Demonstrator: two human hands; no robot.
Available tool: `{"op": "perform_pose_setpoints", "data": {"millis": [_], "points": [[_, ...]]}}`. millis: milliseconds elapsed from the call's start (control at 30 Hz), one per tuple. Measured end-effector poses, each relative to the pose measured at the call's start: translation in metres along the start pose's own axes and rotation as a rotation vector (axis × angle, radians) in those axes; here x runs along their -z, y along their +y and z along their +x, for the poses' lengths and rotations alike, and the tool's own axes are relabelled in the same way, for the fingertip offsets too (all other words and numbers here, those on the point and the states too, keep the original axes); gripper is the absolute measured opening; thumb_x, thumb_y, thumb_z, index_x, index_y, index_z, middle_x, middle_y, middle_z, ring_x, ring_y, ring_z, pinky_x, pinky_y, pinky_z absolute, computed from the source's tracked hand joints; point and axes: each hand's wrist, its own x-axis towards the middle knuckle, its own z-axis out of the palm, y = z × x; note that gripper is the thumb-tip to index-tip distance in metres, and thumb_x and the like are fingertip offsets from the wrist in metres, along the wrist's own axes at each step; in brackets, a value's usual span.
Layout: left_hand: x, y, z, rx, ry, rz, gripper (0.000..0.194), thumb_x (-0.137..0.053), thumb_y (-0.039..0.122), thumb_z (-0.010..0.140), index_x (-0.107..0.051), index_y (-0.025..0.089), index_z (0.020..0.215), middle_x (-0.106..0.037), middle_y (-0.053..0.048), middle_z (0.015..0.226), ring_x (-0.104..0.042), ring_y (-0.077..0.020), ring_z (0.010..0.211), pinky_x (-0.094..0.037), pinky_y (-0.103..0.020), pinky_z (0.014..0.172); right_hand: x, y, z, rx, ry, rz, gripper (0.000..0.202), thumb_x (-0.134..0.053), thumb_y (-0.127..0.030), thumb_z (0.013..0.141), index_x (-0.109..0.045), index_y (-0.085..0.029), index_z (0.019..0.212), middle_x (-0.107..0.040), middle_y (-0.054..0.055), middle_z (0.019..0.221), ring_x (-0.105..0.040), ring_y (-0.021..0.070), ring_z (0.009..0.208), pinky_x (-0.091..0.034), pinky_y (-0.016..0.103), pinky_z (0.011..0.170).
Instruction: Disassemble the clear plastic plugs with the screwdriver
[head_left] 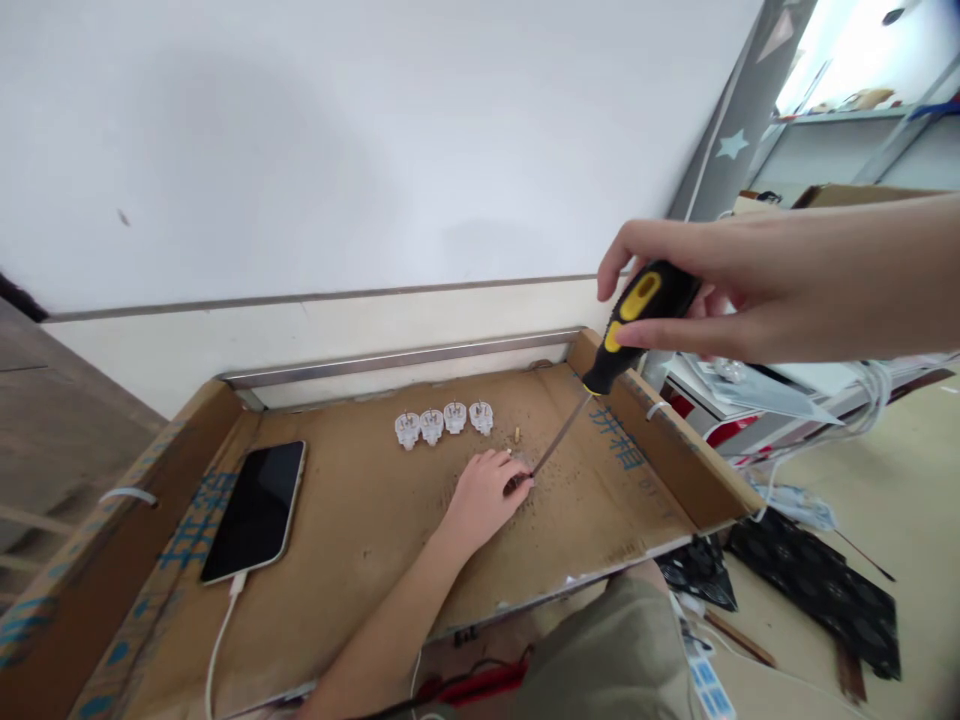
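My right hand [697, 290] is wrapped round the black and yellow handle of a screwdriver [559, 437], held at a slant with its shaft pointing down to the left. Its tip reaches the fingertips of my left hand [491, 490], which rests low on the cardboard. Those fingers are pinched round something small and dark, mostly hidden. Just beyond stand several clear-white plug parts with metal pins [431, 425] in a row. A small brass-coloured piece [517, 434] lies near the left fingertips, among dark specks.
The cardboard tray [337, 520] has raised side walls and blue writing. On its left lies a phone [259, 510] with a white cable [221, 640]. A white panel [360, 150] rises behind. To the right are a cluttered white unit [757, 390] and black packages [817, 580] on the floor.
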Motion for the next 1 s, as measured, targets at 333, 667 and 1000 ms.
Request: {"op": "perform_pose_setpoints", "data": {"millis": [333, 667, 1000], "points": [[0.001, 0.001, 0.000, -0.007, -0.004, 0.022, 0.009, -0.055, 0.026, 0.085, -0.062, 0.022, 0.087, -0.064, -0.001, 0.087, -0.054, -0.0181, 0.086, -0.039, -0.031, 0.076, 0.003, -0.003, -0.002, 0.046, -0.020, -0.052, 0.061, -0.029, -0.078, 0.071, -0.042, -0.031, 0.109, -0.056, -0.003, 0.065, -0.047, 0.0076, 0.049, -0.030, 0.024, 0.053], [0.003, 0.002, -0.001, -0.008, 0.000, 0.021, 0.009, -0.054, 0.025, 0.085, -0.062, 0.022, 0.087, -0.063, -0.001, 0.085, -0.054, -0.0182, 0.085, -0.039, -0.031, 0.076, 0.005, -0.016, -0.002, -0.012, 0.079, -0.177, 0.058, -0.033, -0.075, 0.074, -0.047, -0.025, 0.102, -0.052, -0.001, 0.064, -0.043, 0.0102, 0.049, -0.028, 0.026, 0.051], [0.003, 0.003, 0.000, 0.004, -0.002, 0.008, 0.009, -0.054, 0.024, 0.085, -0.062, 0.021, 0.083, -0.063, -0.001, 0.083, -0.055, -0.0176, 0.083, -0.039, -0.031, 0.074, 0.012, -0.023, -0.003, -0.035, 0.018, -0.072, 0.048, -0.048, -0.063, 0.075, -0.052, -0.022, 0.101, -0.055, 0.001, 0.066, -0.052, 0.0149, 0.060, -0.029, 0.028, 0.055]]}}
